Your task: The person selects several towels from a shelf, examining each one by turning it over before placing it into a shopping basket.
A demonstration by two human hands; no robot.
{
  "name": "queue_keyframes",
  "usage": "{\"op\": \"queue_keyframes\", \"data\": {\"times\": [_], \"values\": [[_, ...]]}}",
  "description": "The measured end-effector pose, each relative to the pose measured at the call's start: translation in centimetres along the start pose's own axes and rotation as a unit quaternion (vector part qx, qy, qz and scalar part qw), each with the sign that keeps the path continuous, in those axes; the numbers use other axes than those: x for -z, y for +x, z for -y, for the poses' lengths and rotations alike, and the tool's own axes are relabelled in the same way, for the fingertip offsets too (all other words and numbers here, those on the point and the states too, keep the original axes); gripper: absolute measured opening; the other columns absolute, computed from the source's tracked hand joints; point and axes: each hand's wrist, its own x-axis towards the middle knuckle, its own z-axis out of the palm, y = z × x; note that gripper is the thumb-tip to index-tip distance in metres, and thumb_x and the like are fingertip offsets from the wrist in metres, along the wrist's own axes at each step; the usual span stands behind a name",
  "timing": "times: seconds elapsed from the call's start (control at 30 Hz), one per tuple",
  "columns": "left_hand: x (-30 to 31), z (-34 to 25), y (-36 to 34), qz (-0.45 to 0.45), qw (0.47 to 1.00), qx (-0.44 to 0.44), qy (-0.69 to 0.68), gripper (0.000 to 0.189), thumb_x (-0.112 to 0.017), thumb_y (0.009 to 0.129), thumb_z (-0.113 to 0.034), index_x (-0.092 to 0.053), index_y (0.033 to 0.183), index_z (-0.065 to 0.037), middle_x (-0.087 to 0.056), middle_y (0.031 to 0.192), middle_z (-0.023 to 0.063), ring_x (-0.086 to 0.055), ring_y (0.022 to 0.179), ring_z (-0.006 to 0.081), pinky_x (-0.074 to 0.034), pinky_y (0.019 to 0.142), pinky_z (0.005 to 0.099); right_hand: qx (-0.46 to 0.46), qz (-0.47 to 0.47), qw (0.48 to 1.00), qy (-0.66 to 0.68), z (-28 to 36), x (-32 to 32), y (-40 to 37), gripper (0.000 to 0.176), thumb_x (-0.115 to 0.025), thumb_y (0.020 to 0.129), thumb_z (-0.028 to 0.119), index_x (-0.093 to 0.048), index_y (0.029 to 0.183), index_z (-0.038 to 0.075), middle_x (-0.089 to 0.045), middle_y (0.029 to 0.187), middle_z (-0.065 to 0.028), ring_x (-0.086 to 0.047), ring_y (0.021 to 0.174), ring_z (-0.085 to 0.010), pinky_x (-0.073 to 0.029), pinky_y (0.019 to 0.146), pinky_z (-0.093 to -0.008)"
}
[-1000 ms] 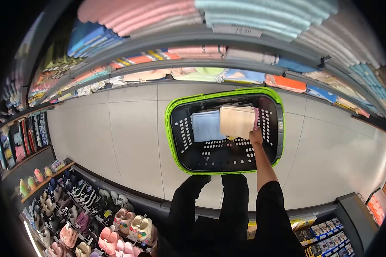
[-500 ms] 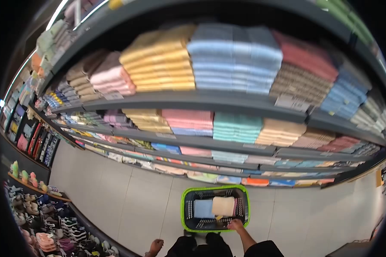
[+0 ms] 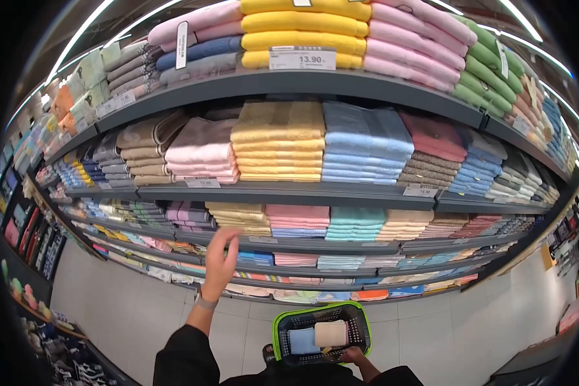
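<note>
My left hand point(image 3: 221, 260), with a band on the wrist, is raised in front of the shelves, its fingers stretched out and holding nothing. Behind its fingertips is a stack of pale yellow folded towels point(image 3: 239, 219); whether they touch cannot be made out. At the near rim of a dark shopping basket point(image 3: 276, 341) with a green edge, my right hand point(image 3: 352, 355) has its fingers curled on the basket. Inside the basket lie a folded light blue towel point(image 3: 302, 341) and a folded cream towel point(image 3: 331, 334), side by side.
Long grey shelves point(image 3: 257, 191) of folded towels curve across the view. Bright yellow towels point(image 3: 305, 24) sit on the upper shelf above a price label point(image 3: 302, 59). Shoes point(image 3: 77, 370) stand on a display at lower left. Pale tiled floor point(image 3: 424, 321) surrounds the basket.
My left hand has risen from low beside my legs to the front of the shelves. The view has tilted up, showing the upper shelf. My right hand stays at the basket rim.
</note>
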Motion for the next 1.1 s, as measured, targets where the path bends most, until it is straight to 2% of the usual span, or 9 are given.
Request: {"op": "queue_keyframes", "data": {"times": [0.07, 0.13, 0.2, 0.3, 0.33, 0.4, 0.6, 1.0, 1.1], "values": [[1.5, -1.9, 6.0, -0.002, 0.996, -0.085, -0.020, 0.018, -0.053, 0.081, -0.001, -0.057, 0.099, 0.000, -0.059, 0.099, 0.0147, -0.057, 0.092, 0.0298, -0.044, 0.080, 0.0336, -0.220, -0.087, 0.930, 0.282, 6.1, -1.6, -0.1, 0.020, -0.053, 0.077, 0.020, -0.064, 0.081, 0.004, -0.066, 0.082, -0.0138, -0.064, 0.073, -0.0215, -0.049, 0.066, -0.0332], [2.0, -2.2, 11.4, -0.005, 0.981, -0.191, 0.045, 0.026, -0.057, 0.081, -0.006, -0.054, 0.106, -0.001, -0.058, 0.100, 0.0151, -0.055, 0.095, 0.0321, -0.043, 0.082, 0.0362, -0.174, -0.127, 0.931, 0.295, 13.0, -1.9, -0.8, 0.023, -0.050, 0.078, 0.020, -0.065, 0.082, 0.004, -0.064, 0.090, -0.0167, -0.063, 0.082, -0.0222, -0.049, 0.071, -0.0335], [1.6, -2.6, 16.2, 0.002, 0.956, -0.277, 0.096, 0.034, -0.061, 0.080, -0.014, -0.052, 0.110, -0.002, -0.057, 0.103, 0.0160, -0.054, 0.097, 0.0337, -0.043, 0.082, 0.0392, -0.023, -0.116, 0.992, 0.042, 11.6, -4.1, 2.2, 0.024, -0.049, 0.081, 0.020, -0.064, 0.087, 0.002, -0.065, 0.094, -0.0143, -0.062, 0.088, -0.0215, -0.048, 0.075, -0.0316], [0.2, -1.9, 20.5, 0.097, 0.937, -0.308, 0.134, 0.045, -0.062, 0.079, -0.021, -0.048, 0.119, -0.005, -0.058, 0.103, 0.0188, -0.054, 0.095, 0.0352, -0.044, 0.082, 0.0401, -0.146, -0.065, 0.956, 0.248, 18.5, -4.5, 2.4, 0.028, -0.048, 0.086, 0.024, -0.059, 0.098, 0.001, -0.065, 0.091, -0.0124, -0.063, 0.085, -0.0214, -0.050, 0.072, -0.0318], [-0.3, -1.7, 21.5, 0.098, 0.936, -0.315, 0.124, 0.045, -0.062, 0.079, -0.021, -0.048, 0.119, -0.005, -0.058, 0.103, 0.0188, -0.054, 0.095, 0.0352, -0.044, 0.082, 0.0401, -0.186, -0.060, 0.909, 0.369, 22.4, -3.4, 2.3, 0.028, -0.048, 0.088, 0.024, -0.058, 0.101, 0.002, -0.065, 0.090, -0.0128, -0.064, 0.083, -0.0223, -0.051, 0.071, -0.0320], [-1.0, -0.8, 23.0, 0.284, 0.922, -0.180, 0.192, 0.047, -0.060, 0.081, -0.026, -0.048, 0.122, -0.007, -0.059, 0.099, 0.0205, -0.055, 0.093, 0.0368, -0.044, 0.078, 0.0419, -0.146, -0.069, 0.912, 0.378, 25.2, -2.4, 3.1, 0.028, -0.048, 0.088, 0.024, -0.056, 0.104, 0.002, -0.065, 0.091, -0.0137, -0.064, 0.082, -0.0220, -0.052, 0.071, -0.0319], [-1.6, -0.1, 24.9, 0.299, 0.927, -0.177, 0.138, 0.043, -0.049, 0.086, -0.032, -0.048, 0.123, -0.009, -0.059, 0.099, 0.0232, -0.056, 0.093, 0.0355, -0.045, 0.078, 0.0407, -0.018, -0.098, 0.897, 0.431, 32.7, 3.8, 1.9, 0.026, -0.042, 0.092, 0.016, -0.051, 0.110, -0.001, -0.062, 0.099, -0.0174, -0.063, 0.087, -0.0233, -0.052, 0.077, -0.0317], [-0.1, -0.2, 24.0, 0.093, 0.945, -0.157, 0.271, 0.026, -0.051, 0.086, -0.021, -0.054, 0.106, -0.005, -0.061, 0.080, 0.0175, -0.059, 0.076, 0.0345, -0.045, 0.066, 0.0432, 0.194, -0.034, 0.876, 0.440, 49.5, 11.5, -3.0, 0.026, -0.040, 0.094, 0.014, -0.050, 0.111, -0.002, -0.060, 0.106, -0.0168, -0.061, 0.095, -0.0224, -0.049, 0.084, -0.0311], [1.9, -3.9, 21.2, -0.028, 0.932, -0.328, 0.149, 0.022, -0.055, 0.080, -0.007, -0.055, 0.102, -0.004, -0.061, 0.091, 0.0128, -0.058, 0.084, 0.0280, -0.043, 0.072, 0.0353, 0.238, 0.005, 0.855, 0.460, 53.5, 12.7, -4.5, 0.032, -0.036, 0.095, 0.018, -0.047, 0.116, -0.004, -0.058, 0.109, -0.0182, -0.059, 0.098, -0.0239, -0.047, 0.087, -0.0334]]}}
